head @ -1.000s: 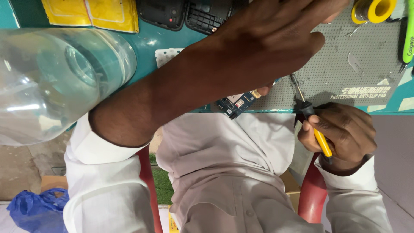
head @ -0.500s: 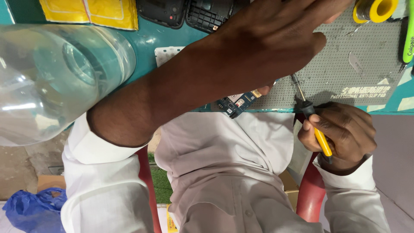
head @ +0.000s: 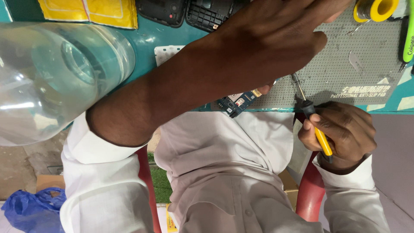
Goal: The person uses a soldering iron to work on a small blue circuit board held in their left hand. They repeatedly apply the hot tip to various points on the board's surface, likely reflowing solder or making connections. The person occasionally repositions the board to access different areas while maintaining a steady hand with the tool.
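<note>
My left hand (head: pixel 276 39) reaches across from the lower left and lies over a grey perforated mat (head: pixel 366 56). Its thumb tip presses on a small blue circuit board (head: pixel 236 102) that peeks out under the wrist at the table's near edge. My right hand (head: pixel 345 129) is closed around a yellow-handled soldering iron (head: pixel 322 141). The iron's metal tip points up onto the mat just right of the board. The left hand hides most of the board.
A large clear plastic bottle (head: pixel 51 77) lies at the left on the teal table (head: pixel 146 41). Yellow packets (head: pixel 90 11), black phone shells (head: pixel 172 11), a yellow solder reel (head: pixel 381 8) and a green tool (head: pixel 409 34) line the far side. A red chair (head: pixel 310 194) is below.
</note>
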